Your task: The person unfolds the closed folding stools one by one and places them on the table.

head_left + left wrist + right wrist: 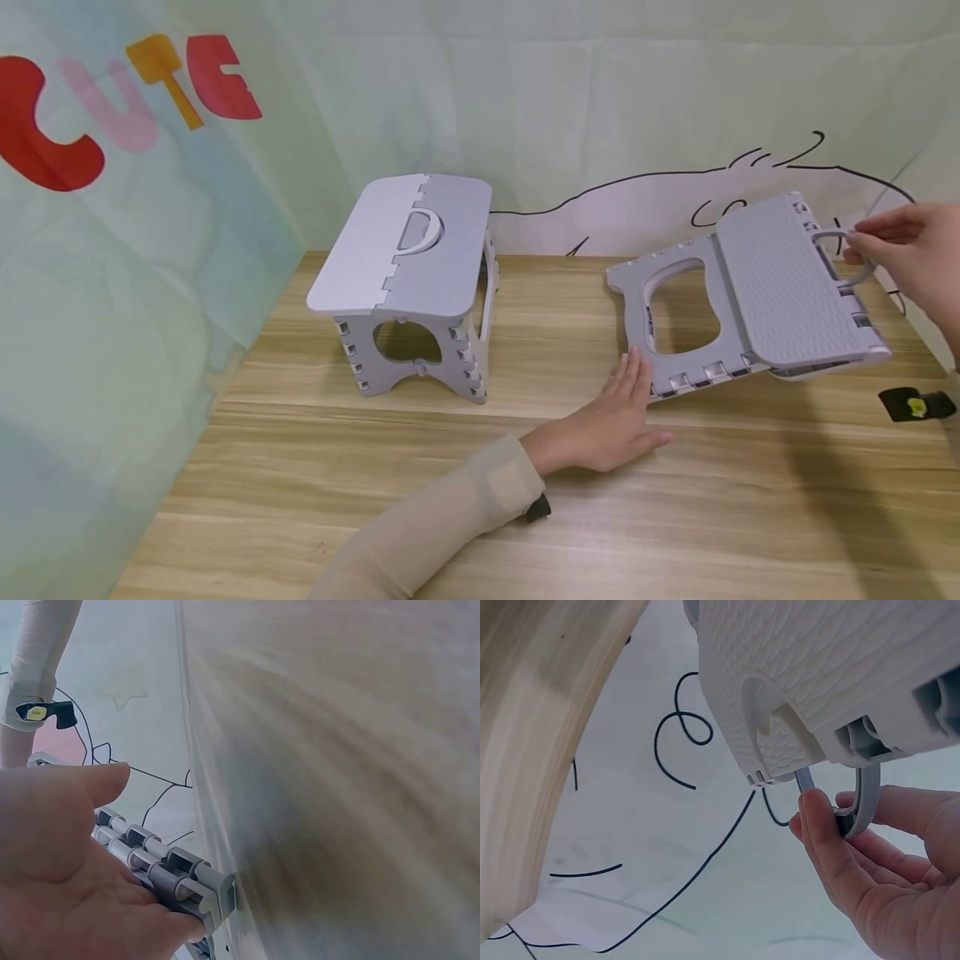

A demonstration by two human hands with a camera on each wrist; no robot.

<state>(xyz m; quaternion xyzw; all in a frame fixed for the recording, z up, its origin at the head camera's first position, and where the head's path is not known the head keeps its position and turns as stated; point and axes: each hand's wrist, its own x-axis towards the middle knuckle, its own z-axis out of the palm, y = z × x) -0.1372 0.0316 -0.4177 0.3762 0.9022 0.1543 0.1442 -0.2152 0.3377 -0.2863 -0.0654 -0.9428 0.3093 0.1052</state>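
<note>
A grey folding step stool (787,283), folded flat, leans at a tilt on the right of the table. My right hand (918,254) pinches its curved carry handle (866,799) between thumb and fingers. At the stool's lower left end, my left hand (615,421) touches the leg edge with straight fingertips, its palm low by the tabletop. The stool's hinge edge (161,866) shows just beyond that hand in the left wrist view. A second grey step stool (408,250) stands unfolded and upright to the left, apart from both hands.
The wood-grain table (300,500) meets a pale printed cloth (570,100) at the back and left. Coloured letters mark the cloth's left part. A black strap (915,405) sits on the right wrist.
</note>
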